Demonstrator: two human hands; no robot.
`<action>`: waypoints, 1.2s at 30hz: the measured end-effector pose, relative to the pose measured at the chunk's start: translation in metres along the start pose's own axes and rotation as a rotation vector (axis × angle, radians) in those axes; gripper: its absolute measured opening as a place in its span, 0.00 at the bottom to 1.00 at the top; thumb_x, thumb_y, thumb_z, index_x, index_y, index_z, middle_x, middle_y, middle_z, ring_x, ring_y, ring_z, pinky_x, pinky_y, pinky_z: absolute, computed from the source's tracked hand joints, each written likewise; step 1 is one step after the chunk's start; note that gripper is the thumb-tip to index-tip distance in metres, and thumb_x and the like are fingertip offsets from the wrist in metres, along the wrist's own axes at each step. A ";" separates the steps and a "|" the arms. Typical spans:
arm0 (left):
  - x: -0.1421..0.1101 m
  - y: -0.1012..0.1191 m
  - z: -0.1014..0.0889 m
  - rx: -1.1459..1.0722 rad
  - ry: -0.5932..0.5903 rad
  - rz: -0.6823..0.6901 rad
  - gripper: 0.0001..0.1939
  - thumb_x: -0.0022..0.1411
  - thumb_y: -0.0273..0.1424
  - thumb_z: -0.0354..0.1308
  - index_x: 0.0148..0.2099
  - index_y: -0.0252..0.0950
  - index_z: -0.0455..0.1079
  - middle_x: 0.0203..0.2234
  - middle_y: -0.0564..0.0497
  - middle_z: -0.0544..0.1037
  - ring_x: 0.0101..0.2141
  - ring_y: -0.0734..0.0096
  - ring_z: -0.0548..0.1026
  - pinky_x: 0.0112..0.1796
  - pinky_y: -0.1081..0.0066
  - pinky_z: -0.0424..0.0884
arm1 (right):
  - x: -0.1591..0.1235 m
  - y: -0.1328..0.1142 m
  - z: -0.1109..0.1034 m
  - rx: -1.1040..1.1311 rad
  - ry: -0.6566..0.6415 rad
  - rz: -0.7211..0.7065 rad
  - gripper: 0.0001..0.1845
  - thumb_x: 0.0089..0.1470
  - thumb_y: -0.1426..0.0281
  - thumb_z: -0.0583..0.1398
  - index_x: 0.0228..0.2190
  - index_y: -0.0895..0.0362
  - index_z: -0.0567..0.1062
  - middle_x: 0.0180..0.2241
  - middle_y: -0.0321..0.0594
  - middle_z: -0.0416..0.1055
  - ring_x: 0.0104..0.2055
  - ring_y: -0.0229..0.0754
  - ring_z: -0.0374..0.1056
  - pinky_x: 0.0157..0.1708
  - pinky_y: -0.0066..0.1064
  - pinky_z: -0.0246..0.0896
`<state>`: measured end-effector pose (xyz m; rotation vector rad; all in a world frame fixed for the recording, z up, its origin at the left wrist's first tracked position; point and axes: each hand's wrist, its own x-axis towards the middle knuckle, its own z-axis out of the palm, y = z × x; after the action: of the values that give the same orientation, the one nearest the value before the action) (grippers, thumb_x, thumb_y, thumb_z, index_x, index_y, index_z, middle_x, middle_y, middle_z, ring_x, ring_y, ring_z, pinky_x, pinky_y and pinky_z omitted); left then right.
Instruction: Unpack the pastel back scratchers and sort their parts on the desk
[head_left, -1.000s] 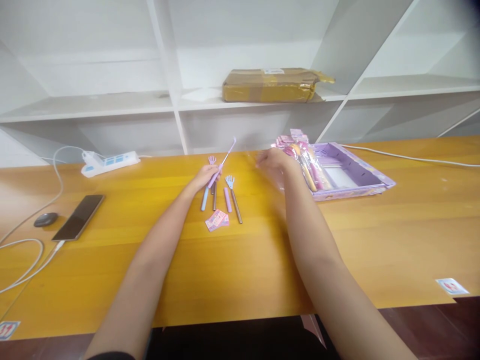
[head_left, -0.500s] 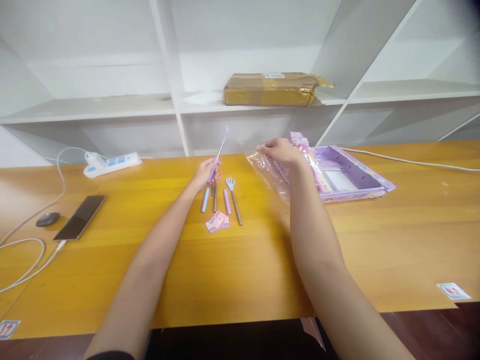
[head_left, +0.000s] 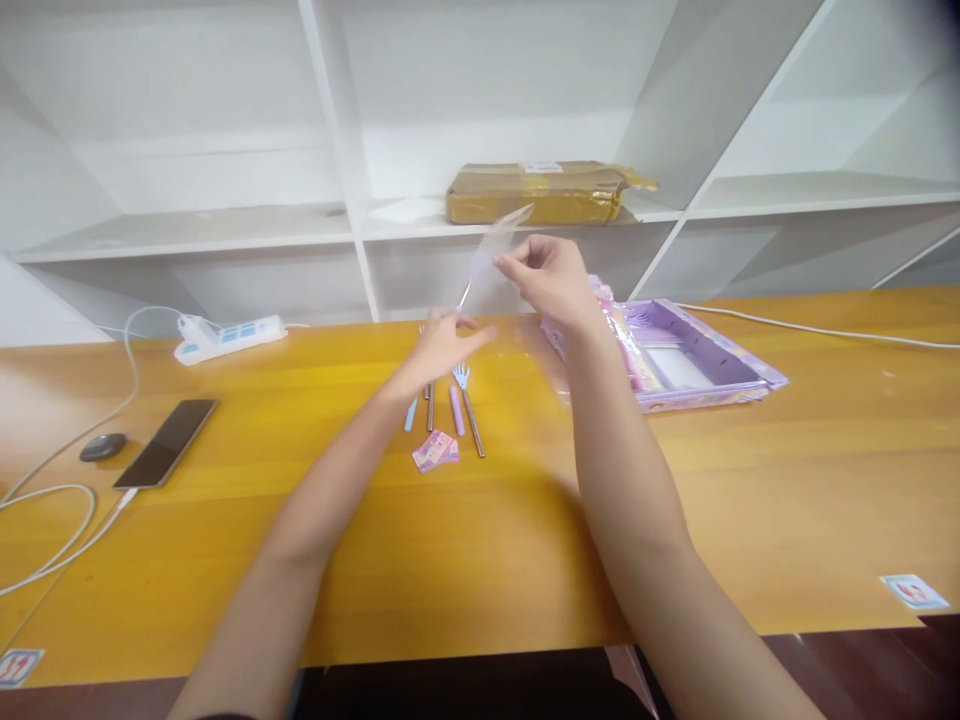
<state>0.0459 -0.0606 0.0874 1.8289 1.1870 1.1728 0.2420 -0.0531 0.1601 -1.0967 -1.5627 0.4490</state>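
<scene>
My left hand (head_left: 446, 345) is closed round a purple-and-metal back scratcher, its thumb held out to the side. The shaft (head_left: 464, 295) points up and away from the hand. A clear plastic bag (head_left: 504, 232) surrounds or overlaps the scratcher's upper end; I cannot tell which. My right hand (head_left: 551, 280) pinches the bag's edge. Under the left hand lie a blue claw-headed scratcher (head_left: 470, 408), a purple handle (head_left: 456, 410), a blue handle (head_left: 411, 413) and metal shafts (head_left: 430, 408), partly hidden. Pink cards (head_left: 435, 452) lie just in front of them.
At the right sits a purple tray (head_left: 712, 398) with bagged pink and yellow items (head_left: 626, 345). A taped carton (head_left: 536, 195) rests on the shelf. To the left are a power strip (head_left: 232, 338), a phone (head_left: 166, 443), a mouse (head_left: 103, 447) and white cables (head_left: 94, 510).
The right hand has lifted the plastic bag from beside the tray and carried it up and left. The left hand has moved right with the back scratcher, whose end now meets the bag.
</scene>
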 end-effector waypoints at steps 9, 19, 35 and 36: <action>-0.005 0.026 0.007 -0.007 0.051 0.249 0.12 0.62 0.33 0.72 0.47 0.37 0.79 0.41 0.45 0.81 0.50 0.54 0.77 0.52 0.63 0.73 | -0.026 -0.040 0.045 0.076 -0.309 -0.098 0.20 0.55 0.53 0.74 0.27 0.54 0.77 0.27 0.38 0.75 0.32 0.43 0.69 0.34 0.34 0.63; 0.001 0.024 -0.016 -0.205 0.039 -0.014 0.09 0.68 0.34 0.66 0.35 0.37 0.75 0.19 0.56 0.66 0.26 0.69 0.71 0.32 0.70 0.69 | -0.002 -0.010 0.022 0.016 0.004 0.045 0.18 0.66 0.53 0.67 0.35 0.56 0.78 0.36 0.40 0.78 0.41 0.42 0.72 0.48 0.34 0.65; -0.003 0.033 -0.015 -0.064 -0.006 0.248 0.08 0.68 0.35 0.67 0.38 0.37 0.82 0.39 0.48 0.83 0.44 0.63 0.79 0.50 0.65 0.71 | -0.008 -0.008 0.049 0.465 -0.251 0.158 0.31 0.54 0.38 0.70 0.31 0.54 0.76 0.29 0.37 0.75 0.33 0.40 0.72 0.34 0.30 0.70; -0.003 0.033 -0.017 -0.049 0.014 0.244 0.07 0.68 0.33 0.68 0.37 0.37 0.83 0.40 0.48 0.84 0.45 0.62 0.79 0.52 0.64 0.71 | -0.007 -0.009 0.048 0.446 -0.236 0.146 0.31 0.56 0.37 0.69 0.31 0.54 0.75 0.30 0.37 0.75 0.33 0.40 0.72 0.34 0.30 0.70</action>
<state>0.0414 -0.0748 0.1214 1.9714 0.9524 1.3379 0.1937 -0.0508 0.1481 -0.8326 -1.4895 1.0038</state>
